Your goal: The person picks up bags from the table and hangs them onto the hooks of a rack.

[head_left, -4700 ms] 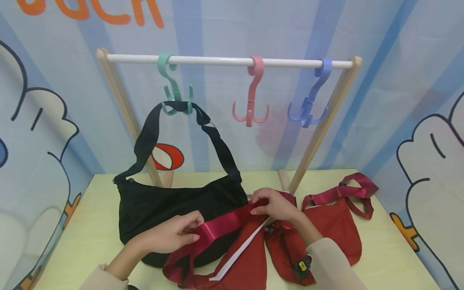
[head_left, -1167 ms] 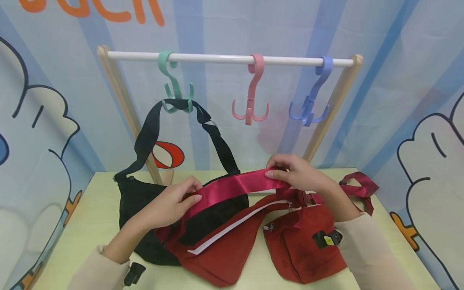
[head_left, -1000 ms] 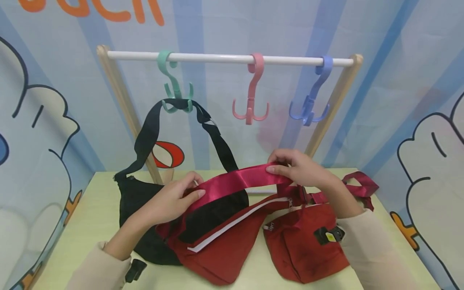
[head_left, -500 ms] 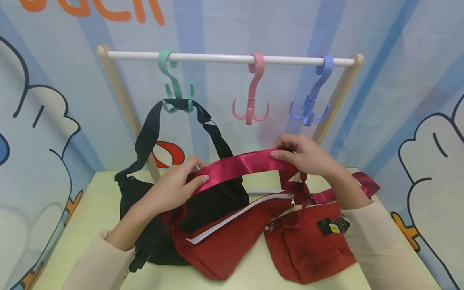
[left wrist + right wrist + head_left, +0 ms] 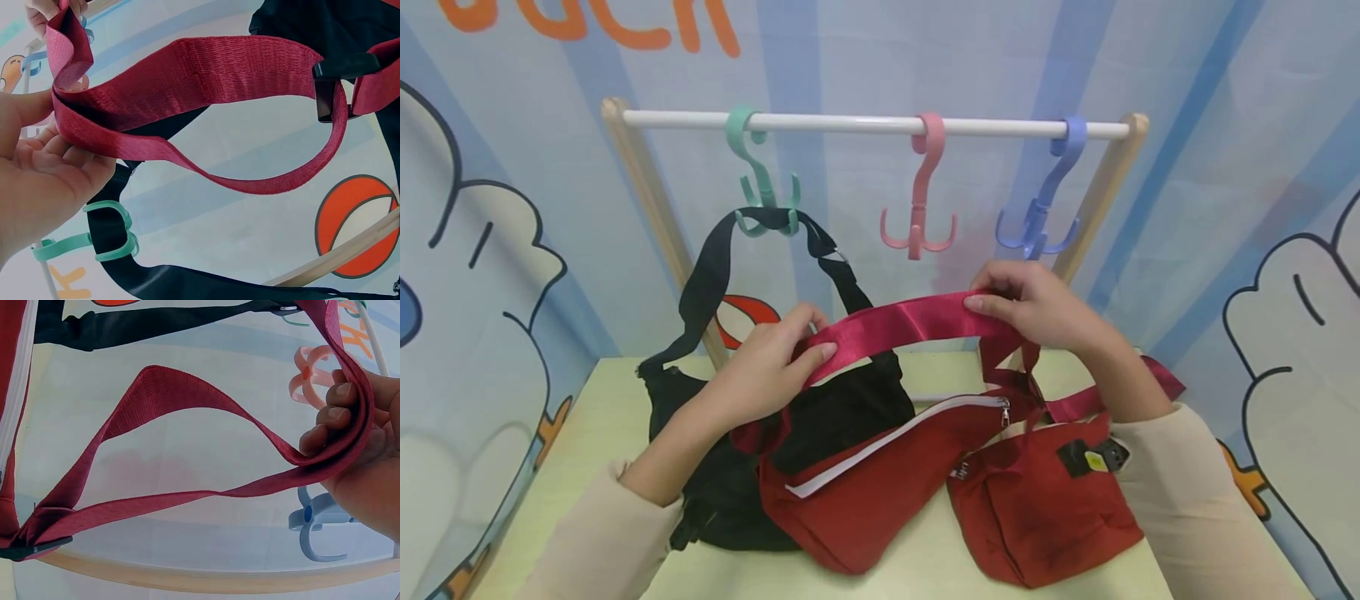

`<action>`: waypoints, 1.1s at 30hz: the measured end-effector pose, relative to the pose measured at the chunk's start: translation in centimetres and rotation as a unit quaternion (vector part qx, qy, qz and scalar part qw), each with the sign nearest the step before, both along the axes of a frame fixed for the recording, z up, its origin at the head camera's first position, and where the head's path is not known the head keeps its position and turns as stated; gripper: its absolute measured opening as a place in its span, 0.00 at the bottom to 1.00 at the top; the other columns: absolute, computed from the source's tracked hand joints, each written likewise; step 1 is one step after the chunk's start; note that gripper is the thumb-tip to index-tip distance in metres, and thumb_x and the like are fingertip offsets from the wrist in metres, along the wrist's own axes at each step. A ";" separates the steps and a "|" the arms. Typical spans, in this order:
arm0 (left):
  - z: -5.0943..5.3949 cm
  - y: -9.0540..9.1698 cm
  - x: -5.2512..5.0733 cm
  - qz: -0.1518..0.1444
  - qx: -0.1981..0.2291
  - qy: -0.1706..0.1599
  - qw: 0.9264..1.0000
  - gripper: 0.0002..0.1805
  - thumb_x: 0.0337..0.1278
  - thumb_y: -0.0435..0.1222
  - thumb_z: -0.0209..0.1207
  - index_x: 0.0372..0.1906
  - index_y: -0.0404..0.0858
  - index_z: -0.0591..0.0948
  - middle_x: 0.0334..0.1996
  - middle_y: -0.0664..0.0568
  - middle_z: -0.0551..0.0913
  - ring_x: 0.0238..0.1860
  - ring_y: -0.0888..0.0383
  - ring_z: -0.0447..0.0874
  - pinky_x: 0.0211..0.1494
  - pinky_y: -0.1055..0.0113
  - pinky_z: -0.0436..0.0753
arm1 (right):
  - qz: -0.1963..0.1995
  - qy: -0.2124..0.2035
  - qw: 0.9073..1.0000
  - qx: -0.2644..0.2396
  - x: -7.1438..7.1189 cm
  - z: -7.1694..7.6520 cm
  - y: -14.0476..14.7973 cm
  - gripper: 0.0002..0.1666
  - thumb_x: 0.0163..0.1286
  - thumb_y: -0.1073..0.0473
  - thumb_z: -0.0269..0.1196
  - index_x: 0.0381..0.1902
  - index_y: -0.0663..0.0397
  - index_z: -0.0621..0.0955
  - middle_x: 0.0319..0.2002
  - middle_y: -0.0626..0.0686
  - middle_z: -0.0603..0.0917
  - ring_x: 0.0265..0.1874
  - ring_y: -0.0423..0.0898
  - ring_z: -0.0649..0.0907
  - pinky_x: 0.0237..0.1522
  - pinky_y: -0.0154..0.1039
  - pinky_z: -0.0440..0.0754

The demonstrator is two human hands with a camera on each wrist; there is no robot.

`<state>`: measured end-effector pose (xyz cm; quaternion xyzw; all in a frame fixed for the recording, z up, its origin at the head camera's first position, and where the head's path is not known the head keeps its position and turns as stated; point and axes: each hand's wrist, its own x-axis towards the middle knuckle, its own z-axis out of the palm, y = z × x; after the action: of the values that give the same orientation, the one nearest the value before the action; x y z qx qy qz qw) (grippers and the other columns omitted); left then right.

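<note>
A red bag [image 5: 880,487] with a white zip hangs tilted below its dark red strap [image 5: 904,323], its lower part near the table. My left hand [image 5: 771,362] pinches the strap's left part between thumb and fingers. Farther right, my right hand [image 5: 1033,307] grips the same strap; the right wrist view shows its fingers [image 5: 340,415] curled round the doubled band. Above and between the hands hangs a pink hook [image 5: 917,200] on the white bar, with nothing on it. In the left wrist view a black buckle [image 5: 340,75] sits on the strap.
A black bag [image 5: 730,492] hangs by its strap from the green hook [image 5: 760,179] and rests on the table [image 5: 580,467]. A second red bag [image 5: 1045,517] lies at the right. The blue hook [image 5: 1037,200] hangs near the rack's right wooden post [image 5: 1093,200].
Both hands have risen with the strap, moving away from me toward the rack. The red bag has been drawn up from the table's front and tilts with its right end higher.
</note>
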<state>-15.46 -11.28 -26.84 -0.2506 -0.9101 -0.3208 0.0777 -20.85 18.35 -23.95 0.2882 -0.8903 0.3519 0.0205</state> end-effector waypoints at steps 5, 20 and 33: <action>0.6 0.2 -0.1 -0.006 -0.001 0.005 1.000 0.09 0.59 0.34 0.56 0.40 0.36 0.70 0.16 0.54 0.69 0.18 0.59 0.67 0.25 0.64 0.69 | -0.002 0.009 1.000 0.009 0.0 0.5 0.3 0.06 0.64 0.59 0.60 0.33 0.56 0.79 0.25 0.52 0.76 0.25 0.48 0.74 0.28 0.39 0.72; 1.9 0.7 -0.4 0.002 -0.013 0.014 1.000 0.08 0.59 0.33 0.55 0.40 0.36 0.70 0.15 0.53 0.68 0.17 0.58 0.65 0.26 0.64 0.69 | -0.016 0.010 1.000 0.011 0.0 1.8 0.5 0.06 0.65 0.59 0.59 0.32 0.57 0.79 0.23 0.53 0.76 0.23 0.48 0.74 0.27 0.39 0.72; 5.1 2.0 -0.9 0.028 -0.010 0.023 0.999 0.10 0.61 0.34 0.53 0.43 0.36 0.68 0.20 0.47 0.73 0.19 0.53 0.70 0.27 0.63 0.73 | -0.128 0.039 0.991 -0.030 -0.6 4.0 -1.1 0.11 0.65 0.56 0.58 0.37 0.59 0.78 0.29 0.56 0.80 0.29 0.50 0.77 0.30 0.39 0.77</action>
<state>-16.36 -9.33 -21.70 -0.2335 -0.9177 -0.3035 0.1055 -21.42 17.29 -19.92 0.1849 -0.9075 0.3613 0.1081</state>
